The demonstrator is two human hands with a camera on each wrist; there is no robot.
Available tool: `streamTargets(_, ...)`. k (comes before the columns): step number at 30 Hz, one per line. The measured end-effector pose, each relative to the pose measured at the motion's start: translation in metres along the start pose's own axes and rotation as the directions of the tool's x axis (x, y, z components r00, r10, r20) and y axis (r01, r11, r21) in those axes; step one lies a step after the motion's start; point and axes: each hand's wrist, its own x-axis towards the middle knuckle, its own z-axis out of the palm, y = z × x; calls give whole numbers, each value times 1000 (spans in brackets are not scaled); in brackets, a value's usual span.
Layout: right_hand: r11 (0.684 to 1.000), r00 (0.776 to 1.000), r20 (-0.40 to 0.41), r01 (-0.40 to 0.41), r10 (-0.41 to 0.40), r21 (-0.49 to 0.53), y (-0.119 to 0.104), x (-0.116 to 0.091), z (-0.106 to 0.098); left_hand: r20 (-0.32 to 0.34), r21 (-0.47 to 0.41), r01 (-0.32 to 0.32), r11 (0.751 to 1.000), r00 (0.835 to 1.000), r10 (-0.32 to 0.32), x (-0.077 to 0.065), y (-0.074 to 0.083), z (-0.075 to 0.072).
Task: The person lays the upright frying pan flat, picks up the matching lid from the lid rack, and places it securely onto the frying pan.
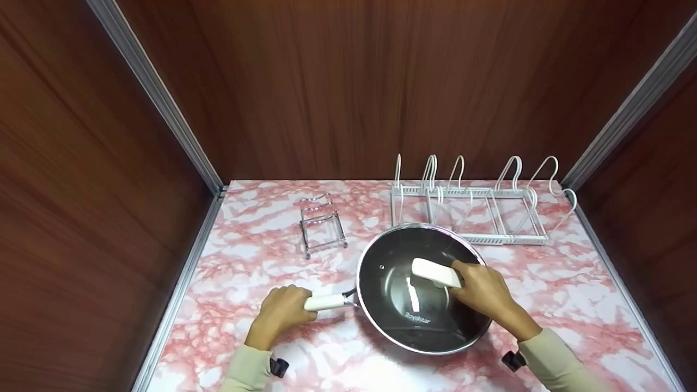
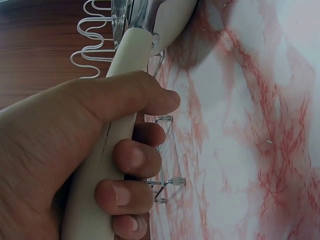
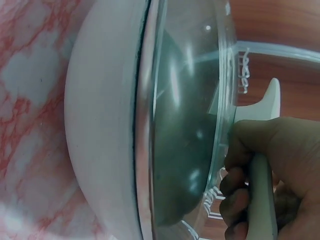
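Note:
A pan [image 1: 356, 313] with a dark inside and pale outside stands at the front middle of the table, covered by a glass lid [image 1: 403, 245] marked Royalstar. My left hand [image 1: 286, 309] grips the pan's long cream handle [image 1: 326, 302], fingers wrapped round it in the left wrist view [image 2: 135, 55]. My right hand [image 1: 482, 288] holds the lid's cream knob handle [image 1: 435, 272], its fingers curled under it in the right wrist view. There the lid [image 3: 185, 110] sits on the rim of the pan [image 3: 100, 115].
Behind the pan to the right stands a white wire rack [image 1: 479, 239] with upright loops. A small chrome wire stand [image 1: 321, 220] is at the back left. Brown wood panels [image 1: 348, 87] enclose the red-and-white marbled table [image 1: 245, 239] at the back and sides.

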Motion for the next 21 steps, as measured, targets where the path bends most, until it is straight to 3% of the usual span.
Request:
streamTargets(6,1000,999,40,12,-12,13,0,1,-4,11,-15,0,1000,1000,0,1,0,-1)
streamTargets(16,994,989,134,46,-59,95,2,5,-14,119,-183,17,983,993,5,5,0,-11)
streamTargets(21,986,985,151,65,-89,154,5,9,-21,128,-233,6,972,991,24,11,4,-18)
